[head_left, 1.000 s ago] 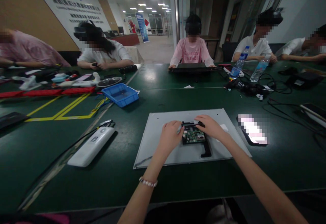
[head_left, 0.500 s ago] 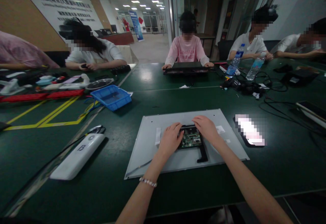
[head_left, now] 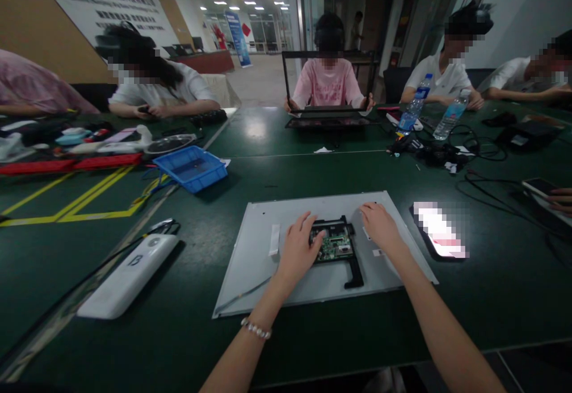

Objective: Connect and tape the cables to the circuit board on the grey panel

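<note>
A flat grey panel [head_left: 250, 268] lies on the dark green table. On its middle sits a green circuit board [head_left: 336, 249] in a black frame [head_left: 355, 271]. My left hand [head_left: 300, 247] rests over the left side of the board and frame, its fingers apart. To the right of the frame, my right hand [head_left: 379, 223] is over the panel, separate from the frame. Its fingers look loosely spread and nothing shows in them. The fingertips hide a little of the panel beneath.
A white device [head_left: 129, 277] with a cable lies left; a phone [head_left: 440, 229] lies right. Beyond are a blue tray [head_left: 192, 170], two bottles [head_left: 415, 104], and cables. Across the table, a person in pink [head_left: 329, 83] holds up a black rectangular frame [head_left: 328, 53].
My right hand has moved right, off the black frame's top edge. My left hand stays at the board. The person opposite has raised a thin black frame upright.
</note>
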The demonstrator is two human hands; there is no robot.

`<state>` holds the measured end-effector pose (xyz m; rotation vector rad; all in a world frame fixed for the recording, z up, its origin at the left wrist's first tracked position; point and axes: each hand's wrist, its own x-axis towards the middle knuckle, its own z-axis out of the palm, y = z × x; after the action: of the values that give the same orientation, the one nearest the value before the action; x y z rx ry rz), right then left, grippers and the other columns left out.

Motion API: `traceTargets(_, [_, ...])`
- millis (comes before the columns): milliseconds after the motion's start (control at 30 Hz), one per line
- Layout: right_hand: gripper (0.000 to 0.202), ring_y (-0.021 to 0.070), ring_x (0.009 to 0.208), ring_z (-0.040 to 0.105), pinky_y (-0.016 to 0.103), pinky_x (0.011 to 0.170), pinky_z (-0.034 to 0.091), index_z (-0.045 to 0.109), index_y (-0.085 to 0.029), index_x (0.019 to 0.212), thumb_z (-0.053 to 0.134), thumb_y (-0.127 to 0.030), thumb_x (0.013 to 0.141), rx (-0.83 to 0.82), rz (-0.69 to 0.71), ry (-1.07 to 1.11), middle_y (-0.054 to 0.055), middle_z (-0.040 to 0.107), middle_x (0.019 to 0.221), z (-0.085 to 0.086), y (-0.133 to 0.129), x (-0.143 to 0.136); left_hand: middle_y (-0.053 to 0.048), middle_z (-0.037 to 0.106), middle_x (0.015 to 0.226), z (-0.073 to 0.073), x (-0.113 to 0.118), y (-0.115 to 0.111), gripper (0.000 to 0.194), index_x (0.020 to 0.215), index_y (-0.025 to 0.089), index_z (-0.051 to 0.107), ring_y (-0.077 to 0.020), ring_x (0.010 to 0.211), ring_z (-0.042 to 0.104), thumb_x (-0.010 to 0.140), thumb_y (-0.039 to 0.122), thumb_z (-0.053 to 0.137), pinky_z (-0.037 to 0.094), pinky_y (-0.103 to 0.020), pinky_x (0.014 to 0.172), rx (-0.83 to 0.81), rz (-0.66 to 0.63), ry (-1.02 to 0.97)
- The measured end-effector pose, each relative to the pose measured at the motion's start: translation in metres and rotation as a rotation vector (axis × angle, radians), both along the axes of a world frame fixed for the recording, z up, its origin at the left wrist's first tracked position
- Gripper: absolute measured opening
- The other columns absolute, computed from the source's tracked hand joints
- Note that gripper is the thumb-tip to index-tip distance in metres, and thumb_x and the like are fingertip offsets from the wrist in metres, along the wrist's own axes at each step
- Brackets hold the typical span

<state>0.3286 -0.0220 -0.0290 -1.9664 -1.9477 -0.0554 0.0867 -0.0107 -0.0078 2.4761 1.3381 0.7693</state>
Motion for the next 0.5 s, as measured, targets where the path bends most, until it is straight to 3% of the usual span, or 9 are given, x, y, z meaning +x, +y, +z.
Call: traceTargets(500, [0.023, 0.0219, 0.099, 0.053, 0.032, 0.087, 0.042, 0.063, -0.021, 0.101, 0.043, -0.02, 0.088, -0.001, 0.005, 0.04, 0.008, 0.063, 0.104, 0.003, -0.0008, -0.005, -0.012, 0.04, 0.138, -0.0001, -0.0004, -0.0103, 0.045, 0.133, 0.021, 0.036, -0.0249, 0.128, 0.036, 0.091, 0.034, 0.043, 0.022, -0.051, 0.107, -0.021, -0.016, 0.147])
